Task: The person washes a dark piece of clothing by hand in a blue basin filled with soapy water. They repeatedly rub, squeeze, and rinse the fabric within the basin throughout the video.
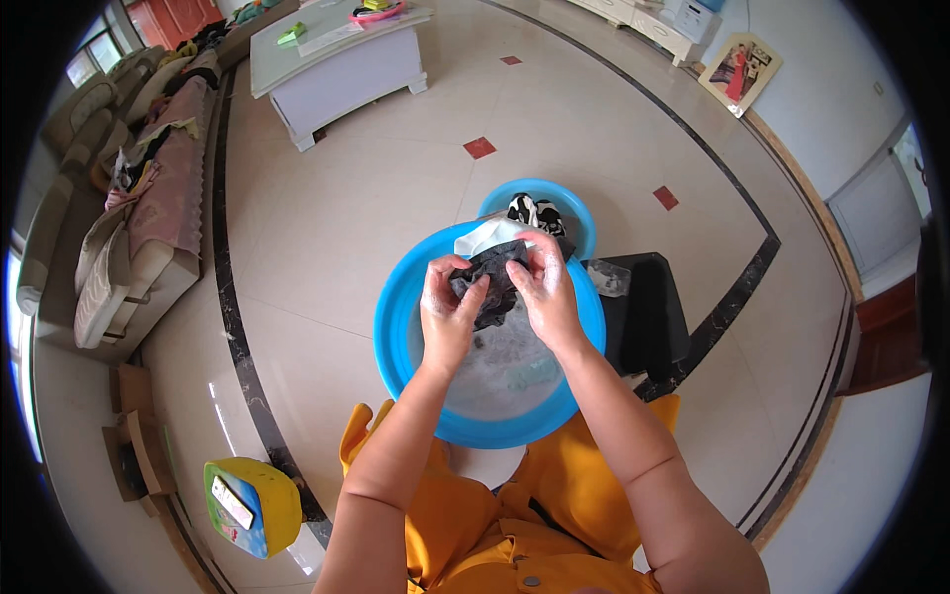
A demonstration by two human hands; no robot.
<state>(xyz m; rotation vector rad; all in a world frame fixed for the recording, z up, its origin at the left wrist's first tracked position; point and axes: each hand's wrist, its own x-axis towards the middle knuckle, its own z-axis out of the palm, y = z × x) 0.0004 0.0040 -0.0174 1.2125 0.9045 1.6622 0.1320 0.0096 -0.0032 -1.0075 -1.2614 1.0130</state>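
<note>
One crumpled, dark grey wet cloth (493, 265), held above the greyish, sudsy water (495, 374) of a large, round, bright-blue plastic basin (390, 322). Left hand (447, 302): thumb and fingers pinching the cloth's left side. Right hand (547, 294): thumb and fingers pinching its right side. Cloth lies directly between the two, neither hand nearer; upper edge slants up toward the right, loose part hangs toward the water. Long axis uncertain, the fabric being bunched and partly finger-covered. Beyond: white, smooth cloth piece (487, 236) at the far rim.
</note>
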